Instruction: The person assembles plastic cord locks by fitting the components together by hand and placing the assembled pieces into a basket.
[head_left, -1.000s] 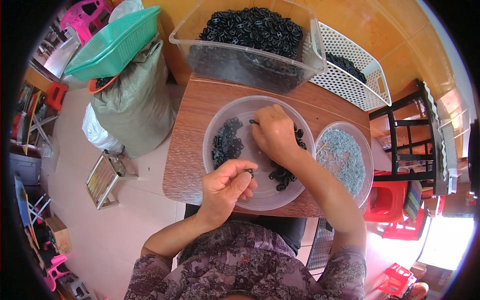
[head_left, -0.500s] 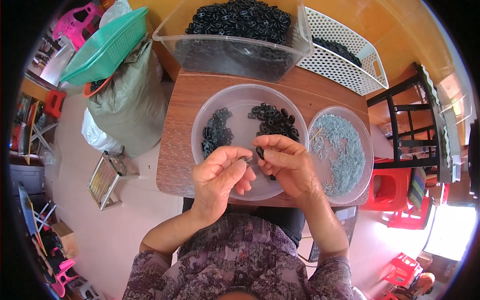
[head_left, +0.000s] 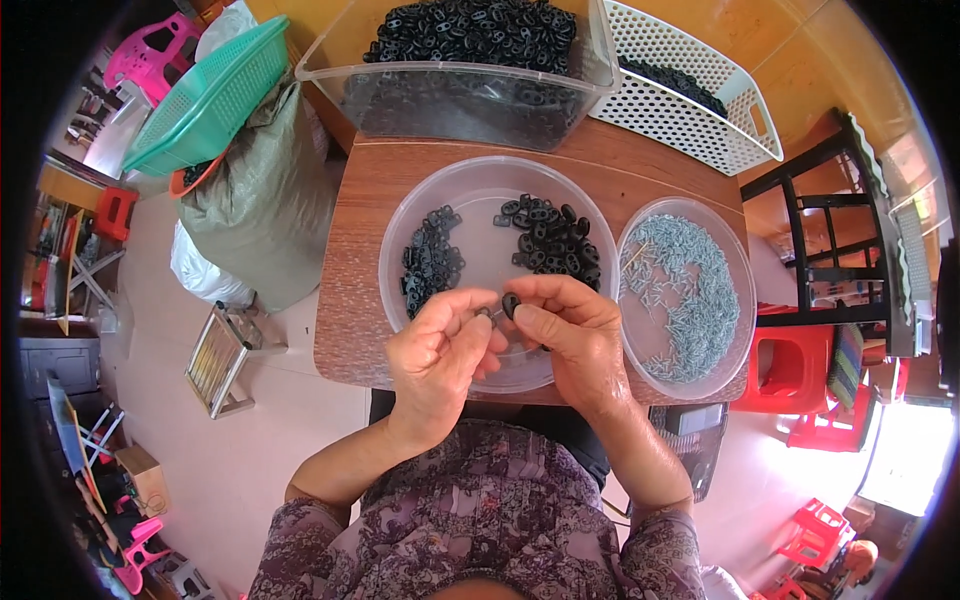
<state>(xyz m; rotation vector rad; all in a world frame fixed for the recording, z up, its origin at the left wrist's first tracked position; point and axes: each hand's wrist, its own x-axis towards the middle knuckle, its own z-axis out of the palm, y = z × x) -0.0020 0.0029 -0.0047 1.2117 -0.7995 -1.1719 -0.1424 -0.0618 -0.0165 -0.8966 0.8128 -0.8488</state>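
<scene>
My left hand (head_left: 438, 345) pinches a small silvery screw (head_left: 497, 314) between thumb and forefinger; the fingertips hide most of it. My right hand (head_left: 572, 335) grips a small black oval plastic piece (head_left: 511, 304), its holed face turned to the screw's end. Whether the two touch I cannot make out. Both hands are over the near side of a round clear plastic tub (head_left: 390, 240). Inside the tub lie a left heap of black pieces (head_left: 430, 262) and a right heap of rounder black pieces (head_left: 553, 238).
Right of the tub, a shallow clear tray (head_left: 742, 335) holds many grey-blue screws. A clear bin (head_left: 470, 105) of black pieces and a white perforated basket (head_left: 690, 135) stand behind, on the brown wooden table (head_left: 350, 335). Left are a sack (head_left: 265, 200) and a small stool (head_left: 225, 355).
The hands have come closer together, and the black piece in my right hand has turned toward the screw in my left. The whole view has shifted slightly.
</scene>
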